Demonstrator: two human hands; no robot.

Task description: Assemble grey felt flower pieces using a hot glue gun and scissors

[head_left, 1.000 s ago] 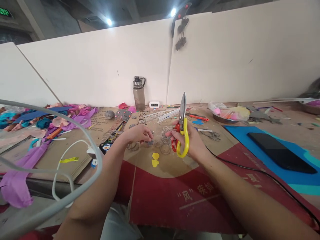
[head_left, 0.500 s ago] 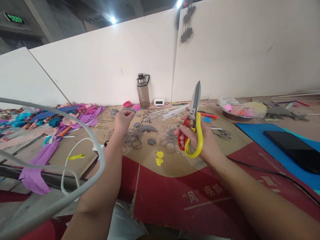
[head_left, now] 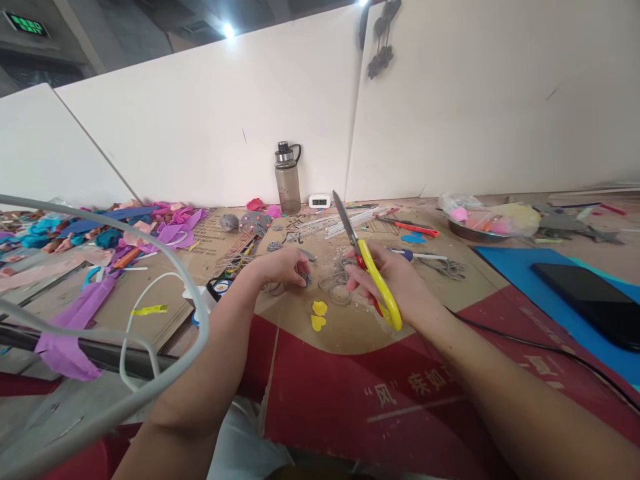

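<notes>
My right hand (head_left: 400, 283) grips yellow-and-red-handled scissors (head_left: 367, 265), the blades closed and tilted up to the left. My left hand (head_left: 280, 267) is closed in a pinch on a small grey felt piece (head_left: 306, 279) just above the cardboard (head_left: 350, 327). The two hands are close together, with grey felt rings (head_left: 335, 288) lying between them. Two yellow heart cutouts (head_left: 317, 315) lie on the cardboard just in front of the hands.
A water bottle (head_left: 289, 177) and small clock (head_left: 319, 201) stand by the white wall. Purple and teal scraps (head_left: 100, 247) pile at left, white cables (head_left: 150, 313) loop near my left arm. A metal dish (head_left: 475, 220), blue sheet (head_left: 530, 273) and black tablet (head_left: 590, 293) lie right.
My left hand came back from the far grey pieces to the middle, now pinching a small grey piece. The scissors swung from upright to leaning left and lower.
</notes>
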